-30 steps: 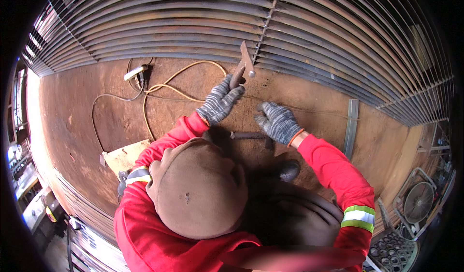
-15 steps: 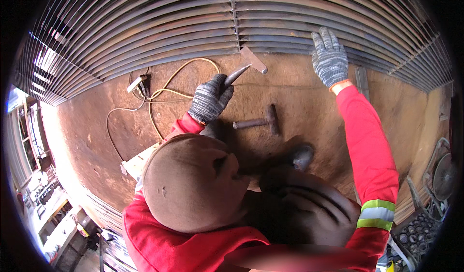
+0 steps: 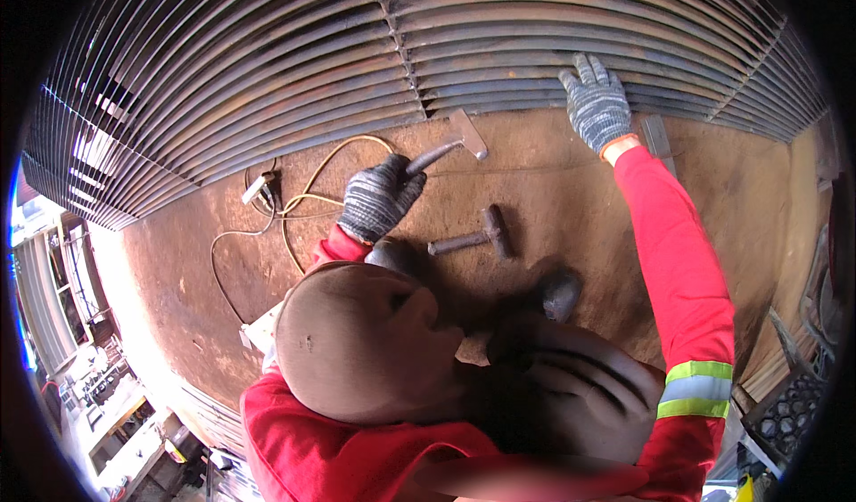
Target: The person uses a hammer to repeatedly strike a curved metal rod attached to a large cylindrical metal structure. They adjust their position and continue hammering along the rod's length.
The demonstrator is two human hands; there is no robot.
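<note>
The left hand (image 3: 379,199), in a grey knit glove, is closed around the handle of a hammer (image 3: 450,145). The head of this hammer lies at about 12 o'clock from the hand, just beside the lower edge of the grating (image 3: 267,83). The right hand (image 3: 596,102) is spread flat, fingers apart, and rests on the bars of the grating at about 1 o'clock in the picture.

A second hammer (image 3: 473,237) lies loose on the rusty steel floor (image 3: 571,199), at about 4 o'clock from the left hand and well apart from the right one. A yellow cable (image 3: 308,199) curls on the floor at 9 o'clock from the left hand, near a small plug (image 3: 256,187).

I think the main risk is to the right hand: it lies on the same bars near the hammer head, so a blow that slips could reach the fingers, or the bars could shake and pinch them. The loose hammer could be kicked or knelt on. The cable is close enough to be struck or caught by the handle. The glove may also slide on the smooth handle.
</note>
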